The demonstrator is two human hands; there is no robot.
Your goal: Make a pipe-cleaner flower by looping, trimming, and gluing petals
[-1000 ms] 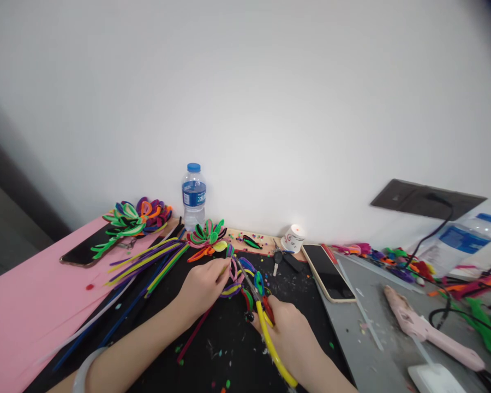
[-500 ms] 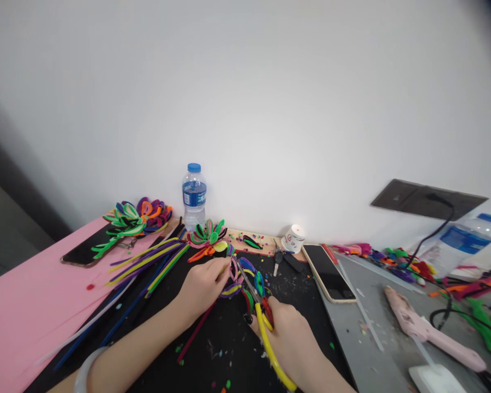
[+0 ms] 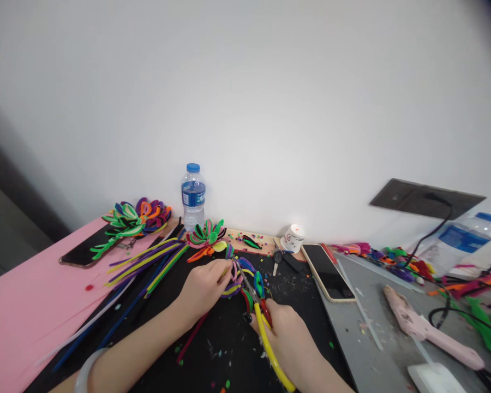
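Note:
My left hand (image 3: 202,288) pinches a multicoloured pipe-cleaner flower (image 3: 242,278) that lies on the black mat (image 3: 229,349). My right hand (image 3: 288,338) grips yellow-handled pliers (image 3: 265,333), whose metal tips reach up into the flower beside my left fingertips. A finished green, pink and orange pipe-cleaner flower (image 3: 207,238) lies just beyond. A bundle of straight pipe cleaners (image 3: 147,261) stretches out to the left of my left hand.
A water bottle (image 3: 193,195) stands by the wall. More pipe-cleaner flowers (image 3: 133,218) rest on a dark phone (image 3: 84,252) over pink paper (image 3: 20,305). Keys (image 3: 277,257), a tape roll (image 3: 293,239), another phone (image 3: 328,272) and a pink glue gun (image 3: 427,330) lie to the right.
The pliers' handles have drawn a little closer together in my right hand. Both hands stay at the flower with almost no shift.

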